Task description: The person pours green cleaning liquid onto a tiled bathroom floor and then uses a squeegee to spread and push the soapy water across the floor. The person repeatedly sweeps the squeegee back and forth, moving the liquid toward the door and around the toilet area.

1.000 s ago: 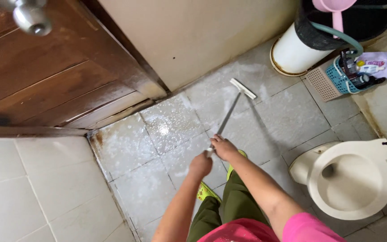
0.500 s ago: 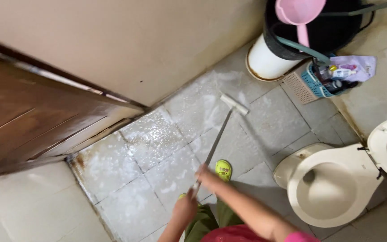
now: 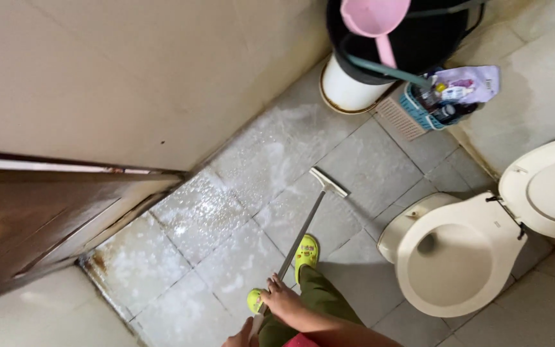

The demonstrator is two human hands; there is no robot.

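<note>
Brush head drawn closer, right hand grip around handle.

The long-handled metal floor scrubber lies slanted across the soapy grey tiled floor, its head left of the cream ceramic toilet bowl and its handle end in the right hand at the bottom edge. The yellow-green clog stands just right of the handle, left of the toilet. Beyond the toilet, by the wall, stands the white and black water barrel, the pink plastic dipper on it, the blue plastic basket just to its right. The brown wooden door stands far left of the toilet.
</note>
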